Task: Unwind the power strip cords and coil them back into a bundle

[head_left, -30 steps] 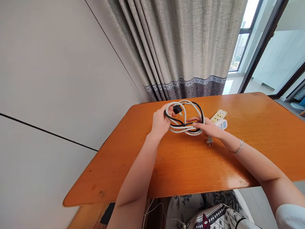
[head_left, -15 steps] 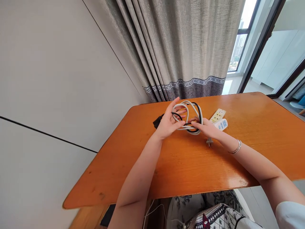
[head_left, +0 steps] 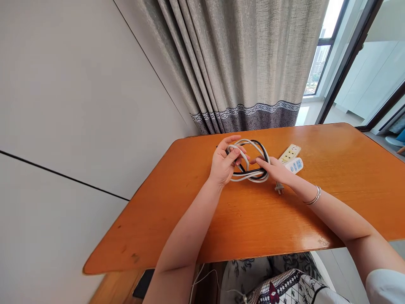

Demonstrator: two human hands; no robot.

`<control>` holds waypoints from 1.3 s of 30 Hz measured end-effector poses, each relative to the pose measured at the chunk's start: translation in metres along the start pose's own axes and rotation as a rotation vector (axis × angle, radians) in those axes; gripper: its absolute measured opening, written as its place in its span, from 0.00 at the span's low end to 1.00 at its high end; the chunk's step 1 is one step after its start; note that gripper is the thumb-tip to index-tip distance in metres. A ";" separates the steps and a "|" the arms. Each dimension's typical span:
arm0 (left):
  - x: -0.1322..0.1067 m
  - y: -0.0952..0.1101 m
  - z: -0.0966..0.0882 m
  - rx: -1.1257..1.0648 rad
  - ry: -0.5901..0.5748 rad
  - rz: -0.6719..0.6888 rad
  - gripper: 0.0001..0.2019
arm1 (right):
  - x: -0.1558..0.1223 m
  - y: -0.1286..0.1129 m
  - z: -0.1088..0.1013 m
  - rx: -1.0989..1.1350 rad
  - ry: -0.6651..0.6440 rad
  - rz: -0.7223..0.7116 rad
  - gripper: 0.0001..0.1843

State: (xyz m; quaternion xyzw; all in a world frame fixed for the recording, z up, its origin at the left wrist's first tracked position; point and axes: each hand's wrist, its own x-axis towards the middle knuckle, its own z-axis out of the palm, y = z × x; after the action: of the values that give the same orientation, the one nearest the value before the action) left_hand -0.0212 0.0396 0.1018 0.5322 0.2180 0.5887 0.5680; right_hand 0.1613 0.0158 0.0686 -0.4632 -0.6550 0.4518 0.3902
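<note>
- The left hand [head_left: 224, 164], on the left side of the cable coil, has changed most: half a second ago it lay nearly flat and open against the coil, with a black plug poking out to its left. Now its fingers [head_left: 234, 150] are curled round a white loop [head_left: 242, 157] at the coil's left edge, and that black plug has gone from sight.
- This suggests the loose end has been drawn in behind the hand or into the bundle, so the coil looks tidier and more gathered than it did.
- The cable coil [head_left: 253, 162], white and black strands wound together, sits on the orange tabletop [head_left: 240, 219] near its far edge, just in front of the curtain [head_left: 240, 67].
- The coil has tightened into a flattish oval; its long axis runs left to right between the two hands, roughly along the tabletop's far edge, and it lies low rather than standing up.
- The right hand [head_left: 276, 169], on the coil's right side, is partly closed, with its forefinger and thumb laid on the strands; it pins them more than it grips them.
- Right of the coil, a small grey plug [head_left: 279, 188] lies by the right wrist, prongs towards the person.
- Further right lie two power strips [head_left: 292, 158], side by side and angled away from the coil.
</note>
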 end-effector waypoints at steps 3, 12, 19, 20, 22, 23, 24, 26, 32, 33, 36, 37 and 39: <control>0.002 0.005 0.002 -0.051 0.134 0.003 0.19 | 0.001 -0.001 -0.001 0.053 0.002 0.049 0.27; 0.019 0.025 -0.012 -0.344 0.587 -0.096 0.07 | 0.007 0.012 0.000 -0.032 0.042 0.009 0.23; 0.023 0.037 -0.024 -0.432 0.651 -0.051 0.02 | 0.006 0.015 0.002 0.035 0.096 -0.039 0.28; 0.022 0.039 -0.025 -0.440 0.650 -0.031 0.02 | 0.006 0.014 0.002 0.046 0.114 -0.047 0.30; 0.021 0.042 -0.026 -0.443 0.652 0.012 0.02 | 0.007 0.012 0.001 0.064 0.144 -0.052 0.33; 0.021 0.043 -0.026 -0.436 0.651 0.036 0.03 | 0.007 0.010 0.000 0.081 0.150 -0.049 0.34; 0.020 0.043 -0.026 -0.423 0.642 0.063 0.03 | 0.007 0.008 -0.001 0.107 0.148 -0.041 0.34; 0.019 0.041 -0.023 -0.385 0.594 0.111 0.03 | 0.008 0.003 -0.004 0.176 0.127 -0.019 0.34; 0.019 0.023 -0.020 -0.181 0.473 0.133 0.10 | 0.008 -0.004 -0.019 0.198 0.302 -0.116 0.26; 0.019 0.019 -0.020 -0.146 0.445 0.113 0.10 | 0.009 -0.004 -0.022 0.169 0.359 -0.158 0.25; 0.019 0.008 -0.021 -0.066 0.340 0.001 0.08 | 0.010 -0.003 -0.030 0.077 0.510 -0.258 0.23; 0.019 0.006 -0.021 -0.047 0.313 -0.042 0.09 | 0.010 -0.003 -0.033 0.053 0.551 -0.283 0.23; 0.017 0.002 -0.021 0.002 0.259 -0.129 0.14 | 0.011 -0.005 -0.038 0.024 0.622 -0.336 0.22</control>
State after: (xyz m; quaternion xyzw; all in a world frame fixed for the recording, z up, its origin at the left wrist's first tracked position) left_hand -0.0369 0.0620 0.1027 0.4372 0.3239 0.6144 0.5714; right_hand 0.1931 0.0341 0.0851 -0.4596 -0.5667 0.2263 0.6453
